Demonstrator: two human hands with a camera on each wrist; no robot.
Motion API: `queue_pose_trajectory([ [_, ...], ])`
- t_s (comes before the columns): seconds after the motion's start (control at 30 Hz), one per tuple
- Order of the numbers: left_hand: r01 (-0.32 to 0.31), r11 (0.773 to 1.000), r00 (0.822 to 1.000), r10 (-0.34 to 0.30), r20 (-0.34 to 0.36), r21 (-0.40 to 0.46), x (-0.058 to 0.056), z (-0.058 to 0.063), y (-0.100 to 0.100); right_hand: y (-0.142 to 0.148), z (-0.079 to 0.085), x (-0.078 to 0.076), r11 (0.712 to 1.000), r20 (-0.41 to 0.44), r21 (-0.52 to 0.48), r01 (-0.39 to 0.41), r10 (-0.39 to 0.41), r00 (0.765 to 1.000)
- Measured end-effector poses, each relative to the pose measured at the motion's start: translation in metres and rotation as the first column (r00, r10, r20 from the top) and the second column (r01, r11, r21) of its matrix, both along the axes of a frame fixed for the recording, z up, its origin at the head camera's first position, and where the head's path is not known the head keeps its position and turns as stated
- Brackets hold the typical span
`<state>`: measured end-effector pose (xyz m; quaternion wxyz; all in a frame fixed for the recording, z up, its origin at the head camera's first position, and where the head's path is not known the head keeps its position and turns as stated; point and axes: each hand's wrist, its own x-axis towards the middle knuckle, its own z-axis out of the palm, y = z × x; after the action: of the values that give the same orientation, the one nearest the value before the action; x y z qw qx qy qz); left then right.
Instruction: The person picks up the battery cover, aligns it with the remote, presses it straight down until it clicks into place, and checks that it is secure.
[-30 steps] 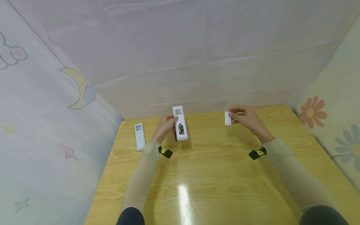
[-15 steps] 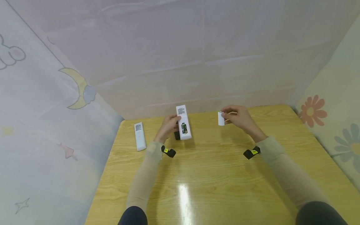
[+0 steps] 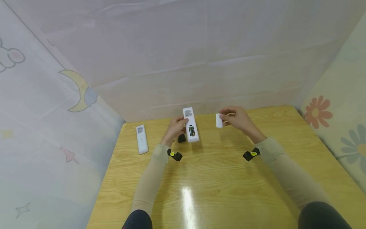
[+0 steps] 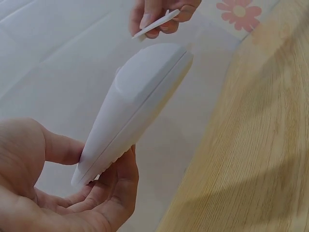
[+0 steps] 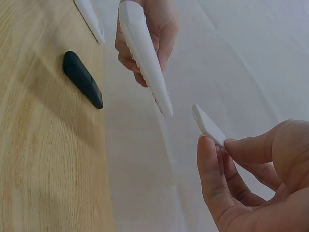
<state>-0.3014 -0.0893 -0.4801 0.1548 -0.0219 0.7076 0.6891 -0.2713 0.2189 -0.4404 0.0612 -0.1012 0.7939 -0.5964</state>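
Observation:
A white remote control (image 3: 189,117) is held off the table by my left hand (image 3: 175,129), thumb on its back and fingers underneath. Its battery compartment is uncovered, with batteries (image 3: 192,130) showing inside. To the right, my right hand (image 3: 236,120) pinches a small white battery cover (image 3: 219,121) between thumb and fingers. The cover is apart from the remote. In the left wrist view the remote (image 4: 140,96) points its thick end toward the cover (image 4: 157,25). The right wrist view has the cover (image 5: 208,126) at the fingertips.
A second white remote (image 3: 142,139) lies face down on the wooden table (image 3: 211,181), left of my left hand. A black remote (image 5: 83,79) lies on the table, mostly hidden behind my left hand in the head view. Printed cloth (image 3: 171,63) hangs around the table.
Both hands have come nearer each other: the left hand moved right with the remote, and the right hand moved left with the cover. More of the black remote shows now.

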Motion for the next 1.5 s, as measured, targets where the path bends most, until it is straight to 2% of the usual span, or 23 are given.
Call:
queue_pose_trajectory([
  [0.33,0.022,0.999,1.0,-0.022,0.014,0.037,0.003,-0.002,0.007,-0.01,-0.003,-0.001,0.999,-0.008,-0.036,-0.017,0.017,1.0],
  [1.1,0.053,0.998,0.998,-0.053,-0.022,0.015,0.002,-0.002,0.018,-0.036,0.001,0.001,0.997,-0.014,-0.068,-0.035,0.034,0.999],
  [1.5,0.049,0.999,0.999,-0.049,-0.013,0.008,0.003,-0.002,0.02,-0.051,0.0,0.002,0.994,0.036,-0.075,-0.078,0.08,0.996],
])
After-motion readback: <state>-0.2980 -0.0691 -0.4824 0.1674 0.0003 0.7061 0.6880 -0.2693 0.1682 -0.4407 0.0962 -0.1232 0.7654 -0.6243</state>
